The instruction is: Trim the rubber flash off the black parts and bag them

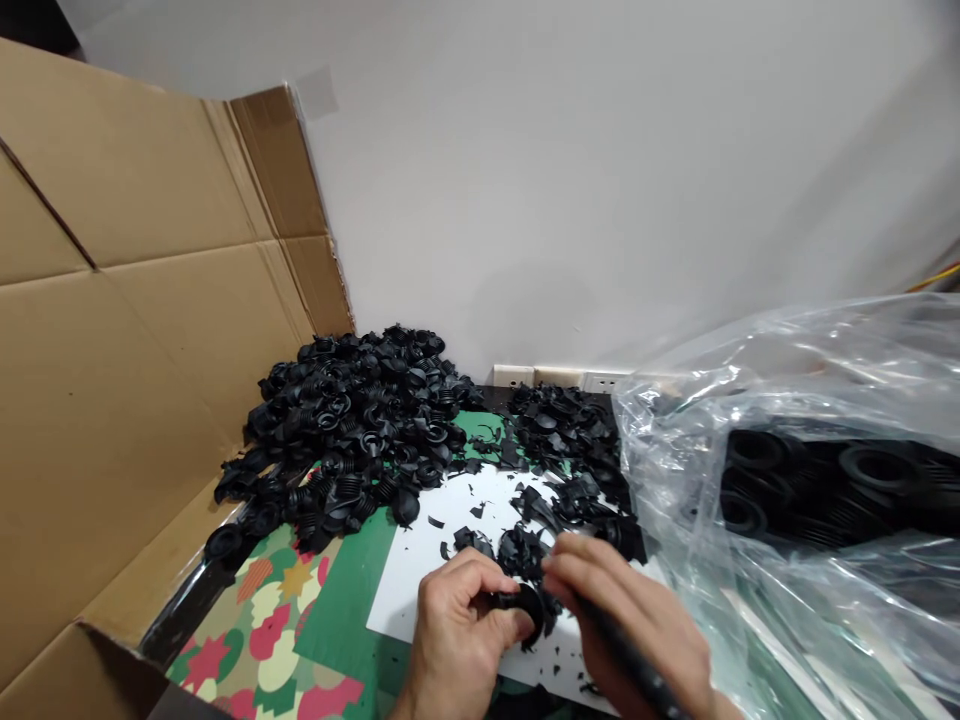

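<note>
My left hand [460, 632] is closed on a round black rubber part [531, 606], pinched between thumb and fingers above a white sheet [405, 580]. Close by on the right, my right hand [637, 625] wraps around a slim black tool handle [626, 655]; its working end is hidden, so I cannot tell its kind. Black rubber scraps [521, 548] lie on the sheet just beyond both hands. A large heap of ribbed black rubber parts [367, 410] rises at the back left. Another pile of black trimmings [562, 420] sits behind the sheet.
A tall cardboard sheet or box [150, 350] stands along the left side. To the right, an open clear plastic bag [675, 440] holds more ribbed black rubber parts [881, 468]. Power sockets [555, 378] line the wall's foot. Patterned paper [270, 630] and green paper [349, 600] cover the left front.
</note>
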Action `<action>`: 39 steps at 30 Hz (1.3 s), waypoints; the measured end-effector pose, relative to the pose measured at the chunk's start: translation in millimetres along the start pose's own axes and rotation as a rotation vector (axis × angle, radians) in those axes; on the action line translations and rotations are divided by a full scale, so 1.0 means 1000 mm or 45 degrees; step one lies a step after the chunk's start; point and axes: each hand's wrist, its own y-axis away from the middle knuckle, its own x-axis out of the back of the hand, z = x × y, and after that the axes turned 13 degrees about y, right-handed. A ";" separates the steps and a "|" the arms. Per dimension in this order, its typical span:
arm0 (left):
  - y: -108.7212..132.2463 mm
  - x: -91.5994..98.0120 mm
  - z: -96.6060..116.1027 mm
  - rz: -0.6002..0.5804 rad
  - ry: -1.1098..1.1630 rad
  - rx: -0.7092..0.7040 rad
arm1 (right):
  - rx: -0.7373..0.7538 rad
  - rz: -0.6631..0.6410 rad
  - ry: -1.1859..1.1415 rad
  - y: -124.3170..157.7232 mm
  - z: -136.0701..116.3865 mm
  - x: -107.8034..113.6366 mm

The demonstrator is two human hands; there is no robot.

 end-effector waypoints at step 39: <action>-0.003 0.006 -0.004 0.038 -0.017 -0.057 | -0.795 -0.182 -0.993 -0.002 -0.002 -0.011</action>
